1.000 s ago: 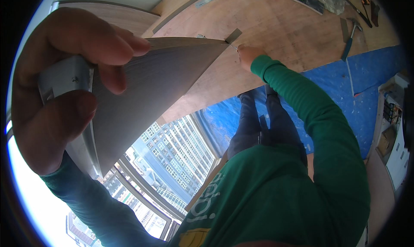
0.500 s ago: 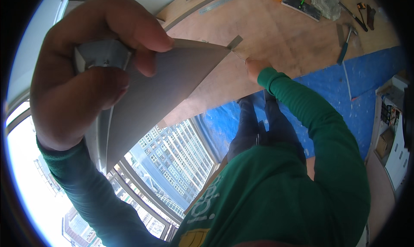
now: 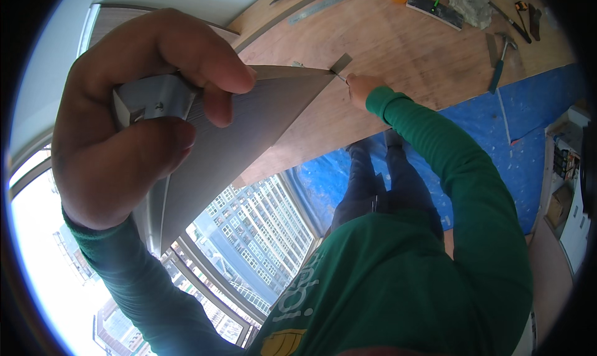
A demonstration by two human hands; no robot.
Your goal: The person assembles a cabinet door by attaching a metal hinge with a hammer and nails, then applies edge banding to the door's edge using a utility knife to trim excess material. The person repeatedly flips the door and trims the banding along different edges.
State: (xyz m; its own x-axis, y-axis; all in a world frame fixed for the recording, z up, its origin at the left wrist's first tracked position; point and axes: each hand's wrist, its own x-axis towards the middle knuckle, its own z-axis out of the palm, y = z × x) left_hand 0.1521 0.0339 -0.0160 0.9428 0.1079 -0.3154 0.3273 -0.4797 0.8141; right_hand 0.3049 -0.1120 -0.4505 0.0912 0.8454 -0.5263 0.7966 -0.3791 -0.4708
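Observation:
Close to the camera, my left hand [image 3: 93,151] is closed around the metal edge strip [image 3: 155,98] of a grey wood-grain panel [image 3: 230,144]. The panel stands tilted and narrows away toward the wooden work surface [image 3: 410,64]. Out at its far corner, my right hand [image 3: 365,90] is closed on a thin dark-shafted tool [image 3: 339,77]; its handle is hidden in my fingers, so its exact kind cannot be told. The tool's tip points at the panel corner, beside a small flat grey-brown strip [image 3: 341,62] lying on the wood.
A claw hammer [image 3: 499,67], a tape measure [image 3: 520,8] and a wide black-bladed scraper [image 3: 435,11] lie on the wood to the right. A metal ruler [image 3: 333,4] lies at the back. Blue sheeting [image 3: 460,132] covers the floor; a window [image 3: 242,287] is at left.
My left hand and the near end of the panel have shifted slightly down and to the right. My right hand has moved a little up and left, closer to the panel's far corner.

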